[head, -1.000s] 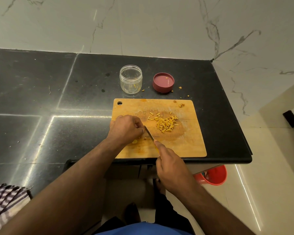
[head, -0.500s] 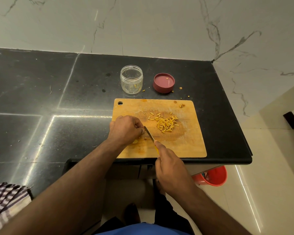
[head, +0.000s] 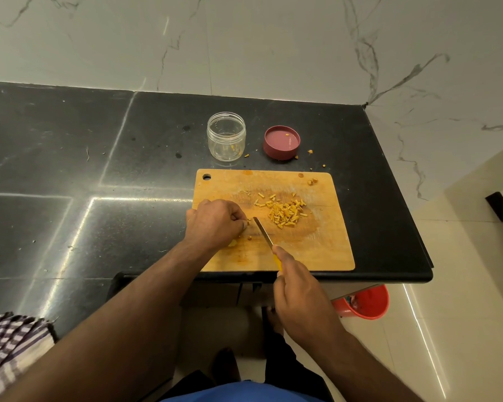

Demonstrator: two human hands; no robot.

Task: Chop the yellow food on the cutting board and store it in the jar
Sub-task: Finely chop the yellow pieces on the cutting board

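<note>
A wooden cutting board (head: 325, 250) lies at the black counter's front edge. On its middle sits a pile of chopped yellow food (head: 285, 211). My left hand (head: 215, 223) curls over a small piece of the yellow food at the board's left side; the piece is mostly hidden under the fingers. My right hand (head: 301, 291) grips the yellow handle of a knife (head: 263, 235), forefinger along the top, blade tip beside my left fingertips. A clear open jar (head: 226, 136) stands behind the board, with its dark red lid (head: 281, 142) lying to its right.
Small yellow crumbs lie on the black counter (head: 114, 169) near the lid and on the board's far right corner. A marble wall rises behind. A red bucket (head: 366, 304) stands on the floor below the counter's right end. A checked cloth (head: 9, 346) hangs at bottom left.
The knife blade has shifted slightly beside my left fingertips. Both hands stay in nearly the same place on the board.
</note>
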